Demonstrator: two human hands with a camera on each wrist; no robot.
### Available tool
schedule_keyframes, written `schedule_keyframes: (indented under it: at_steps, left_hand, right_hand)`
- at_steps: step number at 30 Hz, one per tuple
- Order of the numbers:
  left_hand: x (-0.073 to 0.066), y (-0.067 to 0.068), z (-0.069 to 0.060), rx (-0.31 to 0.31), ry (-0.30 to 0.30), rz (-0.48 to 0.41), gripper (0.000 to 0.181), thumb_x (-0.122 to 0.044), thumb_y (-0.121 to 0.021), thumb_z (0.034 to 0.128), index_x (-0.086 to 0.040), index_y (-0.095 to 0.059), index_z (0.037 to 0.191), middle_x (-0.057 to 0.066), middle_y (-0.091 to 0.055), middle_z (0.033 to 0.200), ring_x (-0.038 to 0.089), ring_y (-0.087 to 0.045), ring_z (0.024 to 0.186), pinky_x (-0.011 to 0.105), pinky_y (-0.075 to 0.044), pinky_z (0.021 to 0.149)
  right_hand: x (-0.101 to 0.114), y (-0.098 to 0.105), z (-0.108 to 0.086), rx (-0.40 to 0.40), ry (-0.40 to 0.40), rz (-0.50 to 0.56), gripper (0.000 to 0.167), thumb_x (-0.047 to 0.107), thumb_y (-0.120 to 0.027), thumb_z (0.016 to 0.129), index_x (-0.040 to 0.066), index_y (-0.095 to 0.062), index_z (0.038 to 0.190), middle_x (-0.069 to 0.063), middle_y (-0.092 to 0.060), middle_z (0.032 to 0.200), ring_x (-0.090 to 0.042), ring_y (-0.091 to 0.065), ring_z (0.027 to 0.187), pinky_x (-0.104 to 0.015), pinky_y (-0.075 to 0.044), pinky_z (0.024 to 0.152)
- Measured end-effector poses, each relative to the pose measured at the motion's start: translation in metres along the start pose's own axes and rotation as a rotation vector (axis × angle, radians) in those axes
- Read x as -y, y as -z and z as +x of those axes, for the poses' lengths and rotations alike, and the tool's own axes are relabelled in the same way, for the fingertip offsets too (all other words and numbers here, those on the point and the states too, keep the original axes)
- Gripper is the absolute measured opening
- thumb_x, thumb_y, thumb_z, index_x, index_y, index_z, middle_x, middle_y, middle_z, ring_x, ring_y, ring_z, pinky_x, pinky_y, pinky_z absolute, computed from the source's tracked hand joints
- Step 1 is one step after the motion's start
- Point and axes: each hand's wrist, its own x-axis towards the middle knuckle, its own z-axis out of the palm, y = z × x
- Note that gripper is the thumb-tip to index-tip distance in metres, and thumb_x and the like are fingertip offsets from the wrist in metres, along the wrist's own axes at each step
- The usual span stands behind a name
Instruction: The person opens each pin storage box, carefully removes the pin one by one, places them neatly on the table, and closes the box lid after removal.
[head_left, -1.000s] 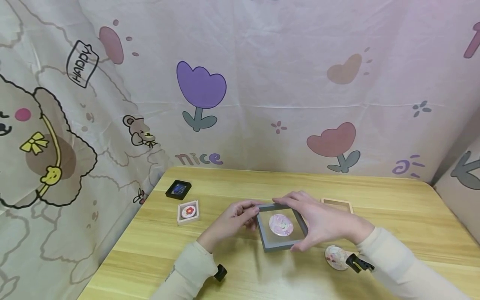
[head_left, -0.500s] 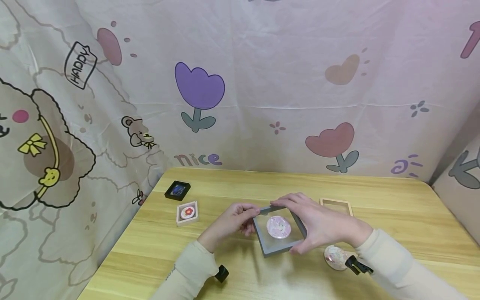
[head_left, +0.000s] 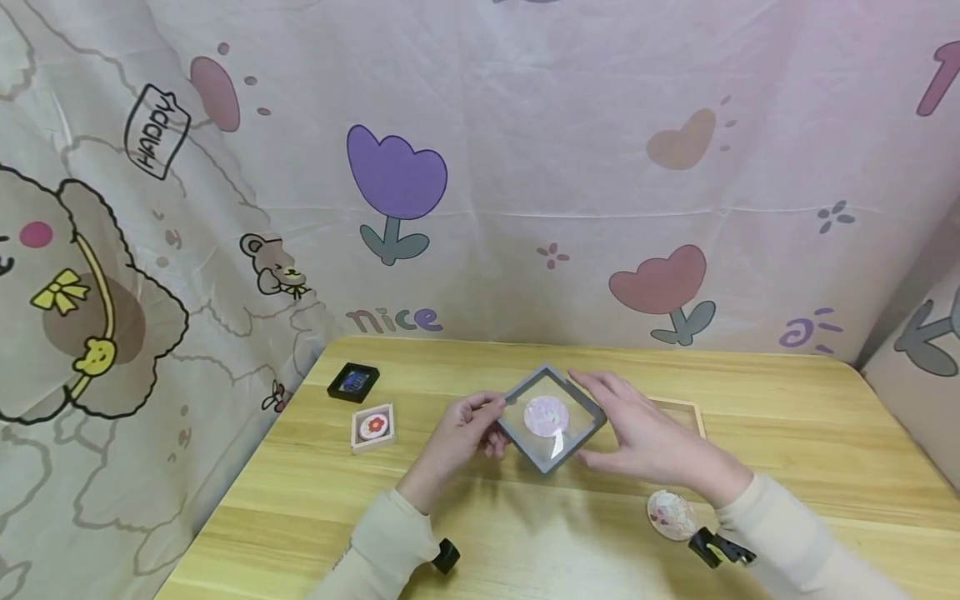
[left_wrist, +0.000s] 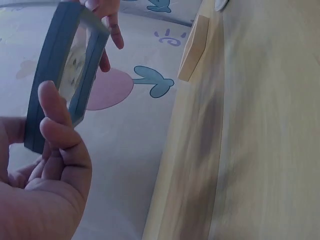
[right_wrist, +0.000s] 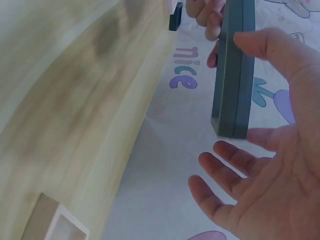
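My left hand (head_left: pixel 456 442) pinches the left corner of a grey square frame (head_left: pixel 522 452), held above the table and turned like a diamond. A pale pink-purple oval piece (head_left: pixel 546 416) shows behind its clear pane. Around the frame's right corner my right hand (head_left: pixel 645 433) is spread, its fingers mostly straight. In the right wrist view, thumb and index finger of the right hand (right_wrist: pixel 272 165) lie at the frame's side (right_wrist: pixel 234 75), the other fingers apart from it. The left wrist view shows the left hand's (left_wrist: pixel 55 165) fingers bent at the frame's edge (left_wrist: pixel 50 70).
At the table's (head_left: pixel 285 517) left are a black frame (head_left: pixel 353 382) and a small light frame holding a red-flower piece (head_left: pixel 373 427). A wooden frame (head_left: pixel 701 417) lies partly behind the right hand, and a patterned round piece (head_left: pixel 670 514) lies near the right wrist.
The grey frame has turned from roughly square-on to a diamond and risen slightly. My right hand's fingers have loosened and spread, while my left hand keeps its pinch.
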Motion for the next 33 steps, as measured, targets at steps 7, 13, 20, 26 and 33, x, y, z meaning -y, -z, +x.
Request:
schedule_keyframes:
  at_steps: [7,13,20,26,33]
  left_hand:
    - [-0.003,-0.009,-0.001,-0.072,-0.012,-0.025,0.043,-0.022,-0.053,0.1138,0.012,-0.054,0.141,-0.001,-0.076,0.076,0.008,-0.072,0.062,0.018,-0.057,0.060]
    - [-0.001,-0.015,-0.003,-0.064,-0.038,-0.038,0.044,-0.022,-0.054,0.1136,0.012,-0.052,0.142,0.007,-0.079,0.084,0.010,-0.074,0.066,0.020,-0.060,0.064]
    - [-0.004,-0.021,-0.006,-0.020,-0.057,-0.055,0.044,-0.025,-0.056,0.1131,0.007,-0.050,0.143,0.004,-0.081,0.086,0.011,-0.076,0.070,0.021,-0.061,0.067]
    - [-0.009,-0.019,-0.011,0.037,-0.060,-0.041,0.037,-0.022,-0.055,0.1129,0.005,-0.046,0.137,-0.001,-0.080,0.085,0.011,-0.077,0.072,0.021,-0.061,0.068]
    - [-0.018,-0.013,-0.014,0.089,-0.126,0.015,0.058,-0.020,-0.069,0.1043,-0.001,-0.042,0.151,0.017,-0.069,0.129,0.021,-0.075,0.104,0.029,-0.065,0.085]
  right_hand:
    - [0.003,-0.007,-0.004,-0.040,-0.059,-0.059,0.102,0.044,-0.090,0.082,-0.004,-0.044,0.159,-0.018,-0.060,0.148,-0.041,-0.062,0.131,-0.069,-0.054,0.106]
    - [0.009,-0.016,-0.006,-0.098,-0.128,-0.101,0.119,0.059,-0.093,0.072,-0.001,-0.042,0.161,-0.017,-0.061,0.145,-0.036,-0.064,0.123,-0.066,-0.054,0.104]
    - [0.011,-0.017,-0.008,-0.127,-0.182,-0.079,0.122,0.062,-0.094,0.069,0.003,-0.042,0.162,-0.018,-0.060,0.145,-0.035,-0.064,0.119,-0.063,-0.058,0.099]
    - [0.010,-0.016,-0.008,-0.123,-0.166,-0.019,0.118,0.054,-0.095,0.070,0.004,-0.042,0.162,-0.014,-0.058,0.148,-0.033,-0.063,0.124,-0.060,-0.060,0.101]
    - [0.007,-0.004,-0.011,-0.112,-0.104,0.100,0.110,0.043,-0.094,0.072,0.008,-0.042,0.163,-0.008,-0.055,0.153,-0.034,-0.061,0.134,-0.064,-0.055,0.109]
